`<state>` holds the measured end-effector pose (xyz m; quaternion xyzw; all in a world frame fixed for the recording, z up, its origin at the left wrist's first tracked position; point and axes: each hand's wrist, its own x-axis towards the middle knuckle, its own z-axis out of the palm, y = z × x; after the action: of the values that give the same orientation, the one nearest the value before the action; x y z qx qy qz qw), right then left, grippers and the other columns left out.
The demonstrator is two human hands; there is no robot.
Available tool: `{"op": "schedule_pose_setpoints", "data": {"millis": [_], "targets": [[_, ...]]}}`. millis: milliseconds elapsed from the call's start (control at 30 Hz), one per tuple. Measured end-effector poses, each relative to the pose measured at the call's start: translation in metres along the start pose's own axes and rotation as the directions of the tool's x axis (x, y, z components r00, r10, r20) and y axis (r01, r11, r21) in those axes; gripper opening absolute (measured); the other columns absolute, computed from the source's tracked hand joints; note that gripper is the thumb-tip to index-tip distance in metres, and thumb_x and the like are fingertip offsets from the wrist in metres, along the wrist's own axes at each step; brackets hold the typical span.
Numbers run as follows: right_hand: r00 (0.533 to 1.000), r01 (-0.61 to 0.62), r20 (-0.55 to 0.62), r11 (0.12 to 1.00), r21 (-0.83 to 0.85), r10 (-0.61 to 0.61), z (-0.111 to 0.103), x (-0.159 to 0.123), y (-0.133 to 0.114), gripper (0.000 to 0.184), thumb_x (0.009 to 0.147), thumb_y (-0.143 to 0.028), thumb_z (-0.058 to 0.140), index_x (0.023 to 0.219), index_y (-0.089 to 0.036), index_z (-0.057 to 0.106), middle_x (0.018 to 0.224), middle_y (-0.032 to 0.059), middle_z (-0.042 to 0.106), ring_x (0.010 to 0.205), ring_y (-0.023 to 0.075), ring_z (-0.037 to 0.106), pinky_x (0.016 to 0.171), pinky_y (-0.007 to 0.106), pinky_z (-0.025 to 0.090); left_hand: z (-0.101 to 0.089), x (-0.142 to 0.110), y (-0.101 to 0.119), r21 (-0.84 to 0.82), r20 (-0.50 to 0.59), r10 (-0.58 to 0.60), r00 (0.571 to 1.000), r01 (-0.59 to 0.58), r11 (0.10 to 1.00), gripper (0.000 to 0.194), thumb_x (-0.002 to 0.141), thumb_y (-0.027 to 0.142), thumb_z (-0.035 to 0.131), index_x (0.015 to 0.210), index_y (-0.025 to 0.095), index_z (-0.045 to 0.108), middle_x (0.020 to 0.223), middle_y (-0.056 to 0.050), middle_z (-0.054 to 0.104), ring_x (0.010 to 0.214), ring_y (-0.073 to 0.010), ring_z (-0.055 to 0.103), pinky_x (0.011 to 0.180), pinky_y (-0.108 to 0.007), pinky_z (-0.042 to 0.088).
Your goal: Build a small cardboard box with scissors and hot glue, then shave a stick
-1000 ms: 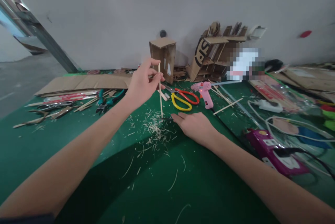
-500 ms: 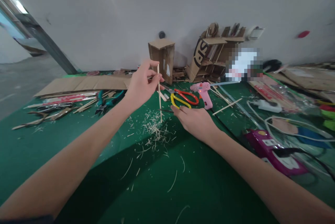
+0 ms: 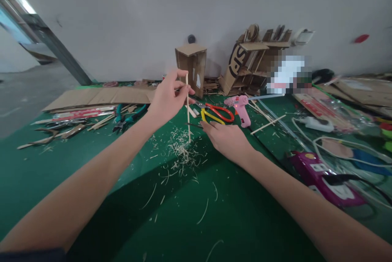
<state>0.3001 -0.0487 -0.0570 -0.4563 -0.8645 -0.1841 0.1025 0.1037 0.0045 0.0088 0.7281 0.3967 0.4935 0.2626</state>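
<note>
1. The left hand is pinching a thin stick near its top with a narrow grip. The stick is standing almost straight up over the desk. If that pinch is being too soft, the stick could be twisting or slipping.
2. The right hand is holding a thin dark blade in a snug grip, and the blade is crossing the stick. If it is biting too deep, the stick could be snapping, because it is so skinny.
3. If the blade is sliding up, it could be nicking the left hand, which is sitting above it.
4. Curly shavings are lying around the stick's low end. I cannot tell if that end is touching the desk; if so, it could be skidding on them.
5. Scissors are lying just behind the right hand, so it could be bumping their handles.
</note>
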Motion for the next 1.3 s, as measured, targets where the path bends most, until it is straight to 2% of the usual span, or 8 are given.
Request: {"op": "schedule_pose_setpoints", "data": {"millis": [200, 400, 633, 700, 833, 900, 1167, 1300], "targets": [[0.978, 0.171, 0.118, 0.985, 0.030, -0.173, -0.0009, -0.0069, -0.0027, 0.036, 0.087, -0.009, 0.043, 0.117, -0.018, 0.061, 0.086, 0.0043, 0.070, 0.059, 0.0122, 0.055, 0.046, 0.030, 0.015, 0.0003, -0.0008, 0.0027, -0.023, 0.002, -0.018, 1.000, 0.018, 1.000, 0.028, 0.092, 0.017, 0.049, 0.119, 0.020, 0.043, 0.088, -0.004, 0.068, 0.060, -0.0107, 0.068, 0.057, -0.023, 0.057], [0.999, 0.026, 0.028, 1.000, 0.004, -0.026, 0.0031, -0.0005, -0.0012, 0.046, 0.088, -0.011, 0.040, 0.132, -0.017, 0.052, 0.103, 0.0087, 0.070, 0.061, 0.0127, 0.058, 0.047, 0.030, 0.018, 0.0007, -0.0009, 0.0010, -0.027, 0.018, -0.008, 1.000, 0.008, 1.000, 0.026, 0.091, 0.017, 0.048, 0.117, 0.020, 0.042, 0.088, -0.004, 0.068, 0.061, -0.0101, 0.068, 0.058, -0.022, 0.057], [0.980, 0.114, 0.155, 0.991, 0.069, -0.124, 0.0007, -0.0048, -0.0042, 0.031, 0.089, -0.013, 0.043, 0.112, -0.019, 0.063, 0.085, 0.0038, 0.069, 0.055, 0.0112, 0.054, 0.046, 0.030, 0.015, -0.0001, -0.0014, -0.0010, -0.018, 0.028, 0.013, 1.000, -0.013, 1.000, 0.026, 0.094, 0.016, 0.045, 0.119, 0.019, 0.040, 0.090, -0.004, 0.068, 0.063, -0.0101, 0.068, 0.060, -0.023, 0.057], [0.984, 0.125, 0.123, 0.991, 0.056, -0.132, 0.0023, -0.0064, -0.0053, 0.032, 0.090, -0.014, 0.043, 0.115, -0.019, 0.062, 0.088, 0.0039, 0.070, 0.057, 0.0115, 0.054, 0.046, 0.031, 0.014, -0.0001, -0.0022, 0.0007, -0.014, 0.029, 0.008, 1.000, -0.008, 1.000, 0.026, 0.094, 0.017, 0.045, 0.120, 0.019, 0.040, 0.091, -0.005, 0.068, 0.063, -0.0101, 0.068, 0.060, -0.023, 0.057], [1.000, 0.016, -0.011, 1.000, 0.001, -0.016, 0.0074, -0.0039, -0.0060, 0.045, 0.090, -0.013, 0.041, 0.133, -0.018, 0.051, 0.097, 0.0066, 0.070, 0.058, 0.0121, 0.056, 0.046, 0.031, 0.014, 0.0004, -0.0026, 0.0029, -0.005, 0.027, 0.001, 1.000, -0.001, 1.000, 0.025, 0.094, 0.017, 0.043, 0.120, 0.019, 0.041, 0.090, -0.004, 0.068, 0.063, -0.0101, 0.069, 0.060, -0.022, 0.057], [1.000, -0.014, -0.009, 1.000, 0.006, 0.014, 0.0079, -0.0022, -0.0067, 0.044, 0.090, -0.013, 0.040, 0.132, -0.018, 0.052, 0.097, 0.0065, 0.070, 0.055, 0.0117, 0.055, 0.046, 0.031, 0.014, 0.0007, -0.0019, 0.0026, -0.004, 0.024, -0.007, 1.000, 0.007, 1.000, 0.025, 0.094, 0.016, 0.044, 0.119, 0.019, 0.041, 0.090, -0.004, 0.068, 0.063, -0.0099, 0.068, 0.060, -0.022, 0.057], [0.989, 0.101, 0.101, 0.994, 0.029, -0.103, 0.0040, -0.0088, -0.0089, 0.030, 0.090, -0.015, 0.043, 0.110, -0.020, 0.064, 0.081, 0.0026, 0.069, 0.053, 0.0112, 0.053, 0.047, 0.031, 0.013, 0.0010, -0.0025, 0.0054, -0.017, 0.017, -0.020, 1.000, 0.020, 1.000, 0.023, 0.093, 0.015, 0.043, 0.116, 0.018, 0.041, 0.089, -0.004, 0.068, 0.061, -0.0096, 0.068, 0.058, -0.022, 0.056], [1.000, 0.014, 0.018, 1.000, -0.004, -0.014, 0.0086, -0.0068, -0.0086, 0.044, 0.090, -0.014, 0.041, 0.132, -0.019, 0.053, 0.094, 0.0072, 0.070, 0.058, 0.0122, 0.055, 0.048, 0.030, 0.017, 0.0013, -0.0040, 0.0067, -0.002, 0.023, -0.014, 1.000, 0.014, 1.000, 0.024, 0.094, 0.017, 0.044, 0.117, 0.018, 0.041, 0.091, -0.005, 0.068, 0.063, -0.0102, 0.068, 0.059, -0.022, 0.056]]}}
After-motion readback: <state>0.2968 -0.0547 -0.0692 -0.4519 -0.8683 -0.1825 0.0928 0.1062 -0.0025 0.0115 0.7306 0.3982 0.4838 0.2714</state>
